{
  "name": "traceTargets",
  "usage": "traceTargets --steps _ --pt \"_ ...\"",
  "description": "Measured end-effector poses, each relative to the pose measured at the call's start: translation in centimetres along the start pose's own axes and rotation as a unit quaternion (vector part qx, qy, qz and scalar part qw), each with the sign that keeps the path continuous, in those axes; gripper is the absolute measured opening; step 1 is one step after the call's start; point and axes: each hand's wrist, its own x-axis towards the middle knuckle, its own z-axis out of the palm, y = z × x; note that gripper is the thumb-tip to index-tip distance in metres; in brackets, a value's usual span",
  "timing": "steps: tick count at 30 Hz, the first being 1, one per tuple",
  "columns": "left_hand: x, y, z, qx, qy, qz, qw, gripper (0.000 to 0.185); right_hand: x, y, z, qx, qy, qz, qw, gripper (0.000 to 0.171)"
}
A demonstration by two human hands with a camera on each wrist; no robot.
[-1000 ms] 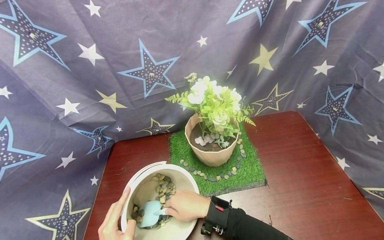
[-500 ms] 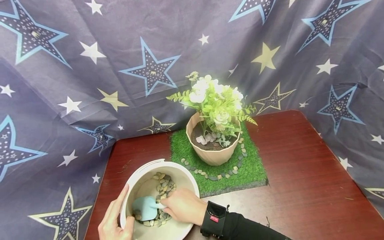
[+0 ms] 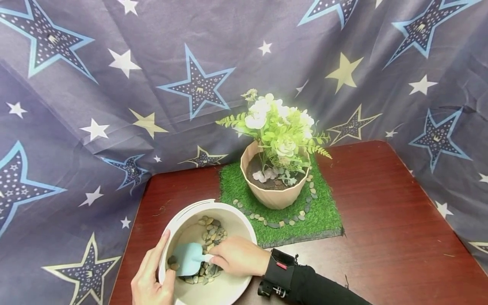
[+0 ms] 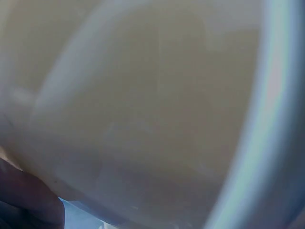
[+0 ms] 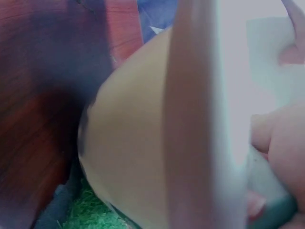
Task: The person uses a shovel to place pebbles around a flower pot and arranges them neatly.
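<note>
A light blue plastic scoop (image 3: 188,259) with a white handle lies among the pebbles (image 3: 212,235) inside a white bucket (image 3: 244,220). My right hand (image 3: 242,256) reaches over the bucket's right rim and grips the scoop's handle. Several pebbles show at the blade's left edge, and more lie in front of it. On the bucket's left side, my left hand (image 3: 152,273) holds the rim, its fingers along the outside and its thumb at the inner edge. The right wrist view shows the bucket's outer wall (image 5: 128,129) up close, with part of the right hand (image 5: 286,143) behind the rim.
Behind the bucket, a beige flowerpot (image 3: 274,197) with white flowers (image 3: 257,114) and green leaves stands on a square of artificial grass (image 3: 324,214). A curved row of pebbles (image 3: 273,225) edges the pot. The reddish-brown table (image 3: 381,203) meets a star-patterned cloth (image 3: 213,34).
The scoop, held by my right hand, has shifted left inside the bucket toward its left wall, and more pebbles show in front of the blade. My left hand keeps its place on the rim.
</note>
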Motion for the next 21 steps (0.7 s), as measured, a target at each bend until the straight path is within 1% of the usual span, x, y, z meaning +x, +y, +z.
traceTargets --steps 2,4,6,8,9,11,13,15,17,19,21 --pt "0.0 0.1 0.0 0.001 0.000 0.000 1.0000 0.088 -0.2 -0.1 -0.1 -0.023 0.010 0.014 1.000 0.025" --pt "0.0 0.2 0.0 0.006 0.000 0.000 1.0000 0.088 -0.4 -0.2 -0.2 -0.070 0.032 0.030 0.997 0.018" --pt "-0.1 0.2 -0.1 0.012 -0.003 -0.002 0.9999 0.088 -0.6 -0.4 -0.3 -0.129 0.054 0.049 0.989 0.011" --pt "-0.1 0.2 -0.2 0.018 -0.008 -0.007 0.9998 0.089 -0.7 -0.5 -0.1 -0.186 0.075 0.059 0.978 0.006" --pt "-0.1 0.1 -0.2 0.020 -0.008 -0.006 0.9998 0.089 -0.7 -0.5 0.0 -0.206 0.083 0.060 0.973 0.006" --pt "-0.1 0.1 -0.3 0.021 -0.008 -0.004 0.9997 0.088 -0.6 -0.5 0.1 -0.233 0.090 0.053 0.967 0.006" --pt "-0.1 0.0 -0.3 0.021 -0.007 0.002 0.9998 0.088 -0.4 -0.4 0.3 -0.248 0.093 0.037 0.964 0.007" --pt "0.0 0.0 -0.3 0.018 -0.006 0.009 0.9998 0.087 -0.3 -0.1 0.3 -0.256 0.092 0.019 0.962 0.006" --pt "-0.1 0.1 -0.3 0.017 -0.005 0.012 0.9998 0.087 -0.1 0.1 0.2 -0.264 0.083 0.003 0.961 0.006" --pt "-0.1 0.2 -0.3 0.013 -0.007 0.008 0.9999 0.088 0.0 0.3 0.0 -0.251 0.065 -0.001 0.966 0.008" --pt "-0.1 0.3 -0.3 0.013 -0.005 0.008 0.9999 0.088 0.2 0.5 -0.3 -0.219 0.033 0.005 0.975 0.012"
